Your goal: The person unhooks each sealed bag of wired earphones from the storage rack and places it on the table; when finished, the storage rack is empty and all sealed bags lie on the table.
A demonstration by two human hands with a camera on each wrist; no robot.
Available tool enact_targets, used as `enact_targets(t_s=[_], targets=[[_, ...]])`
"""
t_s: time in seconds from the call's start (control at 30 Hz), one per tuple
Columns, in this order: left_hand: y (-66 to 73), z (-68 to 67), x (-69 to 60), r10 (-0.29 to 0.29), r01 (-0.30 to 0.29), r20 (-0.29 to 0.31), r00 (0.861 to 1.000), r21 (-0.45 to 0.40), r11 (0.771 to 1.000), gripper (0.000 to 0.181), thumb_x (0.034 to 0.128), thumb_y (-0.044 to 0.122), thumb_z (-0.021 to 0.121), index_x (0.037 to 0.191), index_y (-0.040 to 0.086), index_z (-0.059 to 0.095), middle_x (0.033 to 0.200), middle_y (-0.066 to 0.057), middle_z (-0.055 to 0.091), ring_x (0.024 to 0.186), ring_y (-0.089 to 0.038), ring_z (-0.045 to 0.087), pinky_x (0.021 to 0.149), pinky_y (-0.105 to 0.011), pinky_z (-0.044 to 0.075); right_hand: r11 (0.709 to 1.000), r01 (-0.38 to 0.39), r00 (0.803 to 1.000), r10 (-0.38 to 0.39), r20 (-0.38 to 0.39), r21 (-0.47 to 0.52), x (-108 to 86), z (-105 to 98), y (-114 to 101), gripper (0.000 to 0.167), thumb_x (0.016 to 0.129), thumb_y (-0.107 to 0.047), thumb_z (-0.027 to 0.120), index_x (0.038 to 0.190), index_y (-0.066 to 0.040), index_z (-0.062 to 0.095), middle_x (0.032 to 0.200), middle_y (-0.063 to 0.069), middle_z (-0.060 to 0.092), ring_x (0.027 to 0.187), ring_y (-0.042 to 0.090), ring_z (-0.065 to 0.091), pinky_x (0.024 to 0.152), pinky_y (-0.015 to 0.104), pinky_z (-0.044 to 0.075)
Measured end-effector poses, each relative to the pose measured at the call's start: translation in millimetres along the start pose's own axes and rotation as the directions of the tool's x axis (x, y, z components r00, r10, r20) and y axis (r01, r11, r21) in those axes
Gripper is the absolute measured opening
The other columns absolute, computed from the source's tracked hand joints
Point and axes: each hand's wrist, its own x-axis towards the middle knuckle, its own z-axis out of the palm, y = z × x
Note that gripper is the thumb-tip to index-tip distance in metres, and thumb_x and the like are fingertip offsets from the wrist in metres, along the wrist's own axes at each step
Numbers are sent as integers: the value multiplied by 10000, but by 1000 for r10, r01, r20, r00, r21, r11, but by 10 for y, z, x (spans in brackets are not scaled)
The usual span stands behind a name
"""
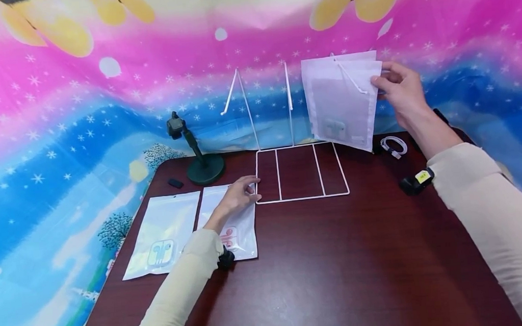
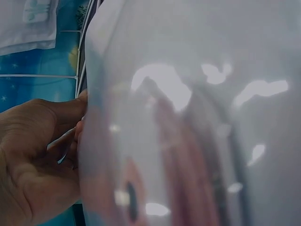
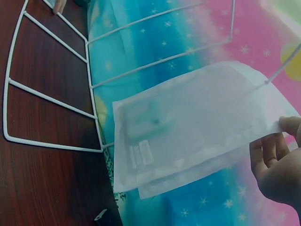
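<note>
Glare across blurred pouch (image 2: 193,117)

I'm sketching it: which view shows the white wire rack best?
The head view: it shows the white wire rack with its base uncropped. The right wrist view crops the base; the left wrist shows only a few bars.

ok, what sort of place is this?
Probably an improvised tabletop filming or demo spot: a dark table, a printed snowflake backdrop hanging close behind it, and a white wire rack.
</note>
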Motion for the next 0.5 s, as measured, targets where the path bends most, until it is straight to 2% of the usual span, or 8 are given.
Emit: enact_targets(t_s=[0.17, 0.4, 0.5], targets=[[-18, 9, -5, 10, -10, 1, 1000, 1, 1000, 532, 964, 92, 746, 1466, 38, 579, 1501, -132, 512, 1021, -233, 576, 896, -334, 500, 1000, 14, 1000, -14, -11, 23, -90, -26, 4, 284, 959, -135, 755, 1239, -173, 734, 988, 4, 649, 740, 150, 655, 638, 226, 553], [-13, 4, 8, 57, -57, -10, 998, 15, 998, 519, 949, 70, 752, 1435, -15, 589, 1509, -159, 518, 1021, -247, 596, 886, -333, 499, 999, 46, 999, -46, -8, 6, -230, -145, 23, 273, 937, -157, 785, 1208, -169, 756, 975, -2, 685, 716, 148, 655, 609, 219, 559], [-7, -1, 7, 59, -59, -11, 998, 16, 998, 523, 946, 63, 753, 1435, -18, 588, 1513, -158, 515, 1030, -248, 598, 895, -340, 498, 998, 58, 998, -58, -9, 27, -289, -187, 26, 262, 917, -136, 806, 1176, -147, 766, 939, 3, 703, 689, 145, 658, 597, 224, 563]])
